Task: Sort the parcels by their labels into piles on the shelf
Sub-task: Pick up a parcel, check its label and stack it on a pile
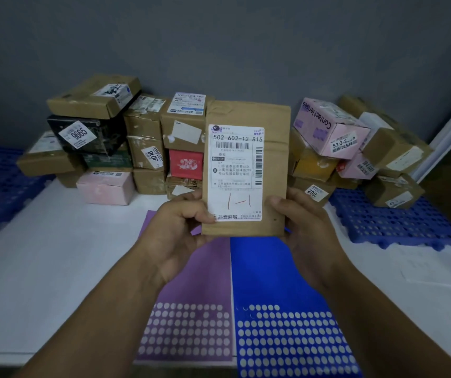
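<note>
Parcel (273, 165) of brown cardboard, flat and tall, is held upright in the air before the person, above the white surface (55, 255) and touching nothing except the two hands. Its label (236, 173) faces the camera the right way up. I judge this is the reason for such a hold, because the label must be read before a pile is chosen. Low on the label there is a handwritten mark (239, 203) like "1-1", probably the sorting code.

The left hand (180, 227) grips the lower left corner, with the thumb pressed on the front at the corner of the label and the other fingers curled behind, where they are hidden. The right hand (303, 227) grips the lower right edge in the same way, thumb in front, fingers out of sight behind. Both hands hold low, so the printed lines and the mark are uncovered.

Under the hands a purple sheet (191, 282) and a blue sheet (278, 282) lie side by side on the surface, each with rows of pale dots at the near end; their purpose I cannot tell. Behind, against the grey wall (218, 45), the other parcels (148, 143) stand in a mixed heap, with a pink box (330, 126) tilted on its right part. The heap looks unsorted, so in my judgement most of the task is not yet done. A blue perforated pallet (399, 227) lies at the right, partly under the heap.
</note>
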